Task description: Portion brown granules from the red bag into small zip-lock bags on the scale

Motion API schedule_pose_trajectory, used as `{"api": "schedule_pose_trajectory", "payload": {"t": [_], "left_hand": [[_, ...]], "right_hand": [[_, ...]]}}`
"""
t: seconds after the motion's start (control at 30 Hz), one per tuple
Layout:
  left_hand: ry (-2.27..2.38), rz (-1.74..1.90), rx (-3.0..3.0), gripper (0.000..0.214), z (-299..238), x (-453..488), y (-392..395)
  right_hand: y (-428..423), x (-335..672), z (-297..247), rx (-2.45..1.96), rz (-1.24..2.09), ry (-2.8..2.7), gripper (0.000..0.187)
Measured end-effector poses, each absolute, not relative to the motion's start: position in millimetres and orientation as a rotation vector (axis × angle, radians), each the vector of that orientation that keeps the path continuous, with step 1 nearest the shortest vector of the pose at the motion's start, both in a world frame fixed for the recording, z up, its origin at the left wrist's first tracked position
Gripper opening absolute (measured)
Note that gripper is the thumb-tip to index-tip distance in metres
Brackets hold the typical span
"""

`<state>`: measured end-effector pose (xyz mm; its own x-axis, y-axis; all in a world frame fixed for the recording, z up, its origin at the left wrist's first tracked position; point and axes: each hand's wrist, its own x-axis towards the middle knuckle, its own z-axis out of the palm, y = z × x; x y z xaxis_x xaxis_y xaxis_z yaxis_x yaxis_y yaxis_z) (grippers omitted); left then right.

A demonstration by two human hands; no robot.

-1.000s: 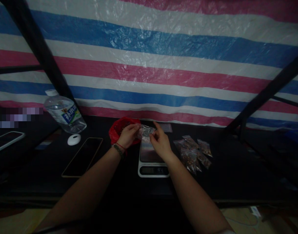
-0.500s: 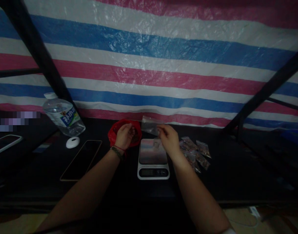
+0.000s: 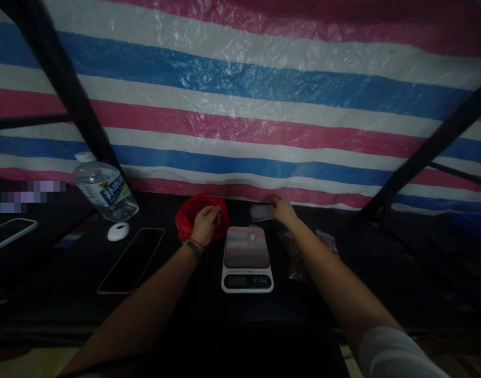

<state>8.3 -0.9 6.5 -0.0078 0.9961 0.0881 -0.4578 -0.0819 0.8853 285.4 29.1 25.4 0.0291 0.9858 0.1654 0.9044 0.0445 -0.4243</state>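
Observation:
My left hand (image 3: 206,224) is over the red plastic bag (image 3: 183,220), its fingers curled and pressed together. Dark brown bits lie inside the bag; what the fingers hold is too dim to make out. My right hand (image 3: 284,211) reaches to the back of the table, fingers bent, beside a flat clear plastic bag (image 3: 260,212); its grip is partly hidden. Between my arms is a white kitchen scale (image 3: 246,252), with a small clear cup-like piece (image 3: 253,233) on its plate. Filled zip bags (image 3: 299,265) of brown bits lie under my right forearm.
At left are a black phone (image 3: 132,260), a white rounded case (image 3: 118,231) and a water bottle (image 3: 106,191). Another phone (image 3: 10,236) lies at the far left edge. Black frame bars (image 3: 429,147) and a striped plastic sheet (image 3: 256,126) stand behind the table.
My right hand has moved back and right, from above the scale to the table's rear. The clear bag looks smaller and farther right. My left hand has shifted slightly right and down over the red bag.

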Motion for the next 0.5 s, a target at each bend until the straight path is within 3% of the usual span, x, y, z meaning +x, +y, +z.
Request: {"api": "schedule_pose_trajectory", "payload": {"t": [0.17, 0.3, 0.5], "left_hand": [[0.859, 1.389, 0.984, 0.03, 3, 9, -1], [0.862, 1.367, 1.014, 0.03, 2, 8, -1], [0.857, 1.341, 1.026, 0.031, 2, 8, -1]], "right_hand": [[37, 262, 15, -1.977, 0.326, -2.378, 0.063], [32, 263, 6, -2.132, 0.459, -2.443, 0.065], [-2, 278, 9, -2.125, 0.4, -2.444, 0.06]]}}
